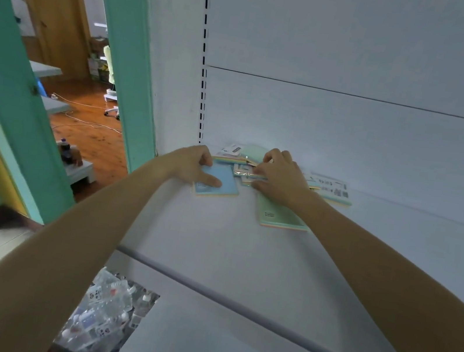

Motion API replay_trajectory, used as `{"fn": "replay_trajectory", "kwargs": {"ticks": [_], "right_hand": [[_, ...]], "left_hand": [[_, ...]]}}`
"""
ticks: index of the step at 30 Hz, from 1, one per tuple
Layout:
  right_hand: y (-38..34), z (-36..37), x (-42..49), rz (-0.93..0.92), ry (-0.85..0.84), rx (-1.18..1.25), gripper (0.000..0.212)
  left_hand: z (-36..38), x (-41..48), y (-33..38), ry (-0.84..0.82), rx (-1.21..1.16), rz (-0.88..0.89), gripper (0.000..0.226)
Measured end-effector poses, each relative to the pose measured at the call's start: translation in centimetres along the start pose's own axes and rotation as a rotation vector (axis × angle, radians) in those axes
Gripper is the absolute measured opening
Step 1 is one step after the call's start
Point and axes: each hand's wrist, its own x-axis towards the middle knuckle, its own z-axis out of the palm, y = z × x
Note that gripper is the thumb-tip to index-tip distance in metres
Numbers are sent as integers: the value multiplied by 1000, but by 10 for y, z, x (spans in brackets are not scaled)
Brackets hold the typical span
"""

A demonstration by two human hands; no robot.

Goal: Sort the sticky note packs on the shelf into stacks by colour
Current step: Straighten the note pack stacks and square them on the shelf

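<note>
**Head view: both hands in the pile of sticky note packs, at the back left of the shelf**

Head camera looks down two outstretched bare arms to a white shelf [244,239], where the sticky note packs lie in a loose cluster against the back panel, near the slotted upright.

The left hand [196,163] rests on a blue pack [221,188]; its thumb lies flat across the cover and the fingers curl over the far edge, so it is pinning or sliding the pack, not lifting it. The right hand [281,178] is closed around a wrapped pack [245,173] in the middle of the heap, thumb below and fingers above. A green pack [279,216] lies flat under the right wrist, nearer the shelf's front edge. Behind the hands more packs overlap: one with a white header card [232,149], and one lying label side up [331,188] to the right.

These packs look light, thin and fairly stiff as blocks, though the paper would bend if pinched at a corner. The glossy wrapping suggests they will slide easily over one another and over the smooth shelf, so a stack may skew if nudged. Best hold, I judge, is across two opposite edges with thumb and fingers, or a flat palm to slide one free before lifting.
</note>
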Motion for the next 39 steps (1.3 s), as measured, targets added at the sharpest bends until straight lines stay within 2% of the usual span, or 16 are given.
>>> {"fn": "replay_trajectory", "kwargs": {"ticks": [7,10,12,14,17,21,24,26,28,31,34,39], "right_hand": [[6,-2,-3,37,-14,30,26],[5,-5,-4,38,43,39,36],[4,-9,-4,68,-10,167,38],[4,-14,0,116,-51,326,18],[7,-20,4,113,-138,236,7],[13,-29,5,168,-273,286,22],[13,-31,6,133,-137,163,47],[12,-32,3,87,-13,166,47],[12,-37,-3,73,67,317,31],[15,-48,-17,95,82,529,16],[23,-55,-35,160,132,694,30],[59,-65,-79,318,384,1021,41]], "left_hand": [[-5,-7,5,50,48,6,57],[-7,-10,8,58,-109,-38,68],[-7,-12,7,98,-222,-55,72],[-6,-13,5,149,-276,-58,74],[-6,-17,1,199,-388,-99,80],[-6,-24,-7,234,-541,-184,72],[-3,-31,-11,269,-517,-167,63],[-1,-33,-15,315,-486,-116,60],[-1,-35,-16,345,-489,-62,57],[-1,-41,-12,317,-747,-11,59],[-2,-49,-4,233,-935,80,64],[5,-51,30,239,-1013,151,53]]}}
